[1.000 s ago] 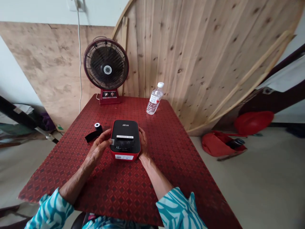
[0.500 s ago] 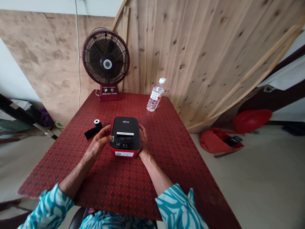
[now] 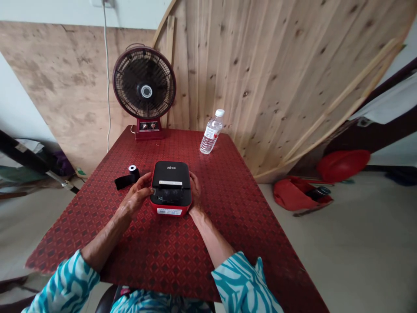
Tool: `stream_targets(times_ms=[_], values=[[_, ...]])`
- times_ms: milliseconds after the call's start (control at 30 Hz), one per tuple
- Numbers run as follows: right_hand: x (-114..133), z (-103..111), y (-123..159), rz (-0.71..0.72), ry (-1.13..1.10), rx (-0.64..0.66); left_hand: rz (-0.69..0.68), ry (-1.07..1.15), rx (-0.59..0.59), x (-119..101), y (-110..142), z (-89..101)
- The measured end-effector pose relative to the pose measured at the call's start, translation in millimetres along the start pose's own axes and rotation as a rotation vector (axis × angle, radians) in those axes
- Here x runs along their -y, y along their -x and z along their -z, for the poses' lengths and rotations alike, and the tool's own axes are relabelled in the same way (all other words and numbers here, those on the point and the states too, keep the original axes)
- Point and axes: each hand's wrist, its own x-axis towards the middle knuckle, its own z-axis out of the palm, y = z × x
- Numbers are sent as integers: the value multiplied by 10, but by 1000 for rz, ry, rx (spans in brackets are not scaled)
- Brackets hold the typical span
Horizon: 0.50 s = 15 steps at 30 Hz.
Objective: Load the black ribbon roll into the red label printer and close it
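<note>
A small red and black printer (image 3: 171, 174) sits on the red patterned table (image 3: 156, 265), with a white strip across its lid and a printed label on its near side. My left hand (image 3: 133, 195) grips its left side, fingers bent along the edge and the thumb at the lid's left seam. Against the right side lies my right hand (image 3: 195, 193), curved around the casing; some of its fingertips are hidden behind the printer. Left of the printer, close to my left fingers, stands a black paper roll (image 3: 134, 174) with a white core and a loose strip trailing out.
At the back left of the table is a dark red fan (image 3: 146, 91). A clear water bottle (image 3: 210, 134) stands toward the back right. Wooden boards (image 3: 228, 65) rise behind the table. On the floor to the right lies a red bag (image 3: 289, 195) with a dark bottle in it.
Both hands stay on the printer, which has not visibly moved on the table. The light patch beside my left thumb now looks dark. The camera view has shifted slightly.
</note>
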Motion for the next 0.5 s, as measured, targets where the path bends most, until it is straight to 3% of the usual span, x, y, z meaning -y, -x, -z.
stream_targets(times_ms=[167, 367, 500], values=[[99, -25, 26, 47, 69, -31, 19, 3, 11, -12, -3, -9], [43, -30, -5, 23, 35, -18, -7, -45, 2, -18, 14, -2], [-5, -26, -32, 25, 20, 8, -96, -297, -7, -147, 33, 50]])
